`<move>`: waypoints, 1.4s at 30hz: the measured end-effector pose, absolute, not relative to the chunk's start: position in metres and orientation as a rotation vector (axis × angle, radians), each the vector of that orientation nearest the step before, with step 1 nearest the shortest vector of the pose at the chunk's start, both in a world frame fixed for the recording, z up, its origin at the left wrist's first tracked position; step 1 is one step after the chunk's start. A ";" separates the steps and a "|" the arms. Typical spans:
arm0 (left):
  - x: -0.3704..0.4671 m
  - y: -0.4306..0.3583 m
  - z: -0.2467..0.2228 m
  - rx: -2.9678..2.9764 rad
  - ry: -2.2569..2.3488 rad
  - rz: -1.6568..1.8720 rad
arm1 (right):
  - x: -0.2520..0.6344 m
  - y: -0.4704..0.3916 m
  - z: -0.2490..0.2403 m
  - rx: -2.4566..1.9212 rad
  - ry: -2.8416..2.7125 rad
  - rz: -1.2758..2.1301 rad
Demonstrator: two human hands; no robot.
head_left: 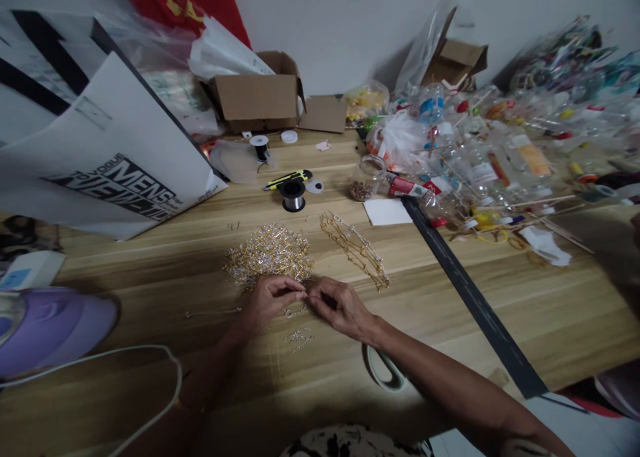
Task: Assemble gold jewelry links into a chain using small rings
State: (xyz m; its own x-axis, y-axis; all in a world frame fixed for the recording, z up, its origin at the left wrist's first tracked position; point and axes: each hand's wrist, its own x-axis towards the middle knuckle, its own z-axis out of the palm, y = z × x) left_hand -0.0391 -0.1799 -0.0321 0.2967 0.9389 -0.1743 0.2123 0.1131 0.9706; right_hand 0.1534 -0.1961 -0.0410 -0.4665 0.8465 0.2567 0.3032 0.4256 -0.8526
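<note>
My left hand and my right hand meet fingertip to fingertip, both pinched around something too small to make out. Just beyond them lies a pile of small gold and silver jewellery pieces. Under my fingers a short silver chain with a ring rests on the wood. Closer to me are several short silver chain pieces. To the right of the pile, gold and silver beaded chains are laid out lengthwise. A thin chain stretches out left of my left hand.
Wire spools and a yellow utility knife sit behind the pile. Scissors lie by my right forearm. Plastic bottles crowd the right, past a dark strip. At left stand a paper bag and a purple appliance with a white cord.
</note>
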 end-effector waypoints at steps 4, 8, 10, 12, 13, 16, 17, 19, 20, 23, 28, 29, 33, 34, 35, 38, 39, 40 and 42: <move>-0.039 -0.180 -0.034 1.394 1.166 0.768 | 0.153 -0.196 -0.042 -0.969 -1.979 0.992; -0.040 -0.180 -0.034 1.435 1.147 0.747 | 0.153 -0.196 -0.043 -0.988 -1.992 0.997; -0.040 -0.180 -0.035 1.451 1.135 0.749 | 0.153 -0.196 -0.042 -0.998 -1.999 0.999; -0.040 -0.181 -0.037 1.455 1.117 0.758 | 0.153 -0.197 -0.042 -1.004 -2.002 0.996; -0.040 -0.181 -0.037 1.453 1.109 0.761 | 0.153 -0.197 -0.042 -1.006 -2.000 0.993; -0.039 -0.182 -0.038 1.448 1.093 0.762 | 0.153 -0.197 -0.042 -1.013 -1.989 0.992; -0.038 -0.182 -0.038 1.447 1.093 0.761 | 0.153 -0.197 -0.042 -1.013 -1.987 0.993; -0.038 -0.183 -0.037 1.447 1.095 0.762 | 0.153 -0.197 -0.043 -1.014 -1.984 0.994; -0.038 -0.183 -0.037 1.447 1.097 0.763 | 0.153 -0.197 -0.043 -1.014 -1.983 0.995; -0.038 -0.182 -0.036 1.446 1.103 0.770 | 0.153 -0.197 -0.044 -1.016 -1.981 1.000; -0.038 -0.181 -0.036 1.417 1.146 0.799 | 0.153 -0.196 -0.043 -1.000 -1.975 1.015; -0.038 -0.182 -0.036 1.414 1.152 0.802 | 0.153 -0.196 -0.043 -0.997 -1.976 1.015; -0.039 -0.181 -0.034 1.425 1.156 0.791 | 0.153 -0.196 -0.042 -1.005 -1.983 1.010; -0.039 -0.181 -0.033 1.428 1.154 0.794 | 0.153 -0.196 -0.041 -1.006 -1.983 1.010; -0.039 -0.181 -0.032 1.430 1.151 0.799 | 0.153 -0.196 -0.041 -1.007 -1.982 1.013; -0.040 -0.181 -0.031 1.432 1.146 0.817 | 0.153 -0.196 -0.040 -1.002 -1.983 1.016; -0.040 -0.181 -0.030 1.434 1.144 0.821 | 0.153 -0.196 -0.039 -1.004 -1.985 1.013; -0.040 -0.181 -0.030 1.439 1.140 0.825 | 0.153 -0.196 -0.038 -1.007 -1.987 1.009; -0.040 -0.182 -0.030 1.459 1.128 0.823 | 0.153 -0.196 -0.038 -1.011 -1.991 1.001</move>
State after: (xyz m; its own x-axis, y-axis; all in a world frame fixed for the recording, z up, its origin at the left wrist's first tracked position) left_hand -0.0398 -0.1818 -0.0303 0.3141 0.9459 -0.0813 0.2113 0.0138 0.9773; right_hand 0.1531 -0.1958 -0.0381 -0.4665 0.8564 0.2214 0.3328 0.4018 -0.8531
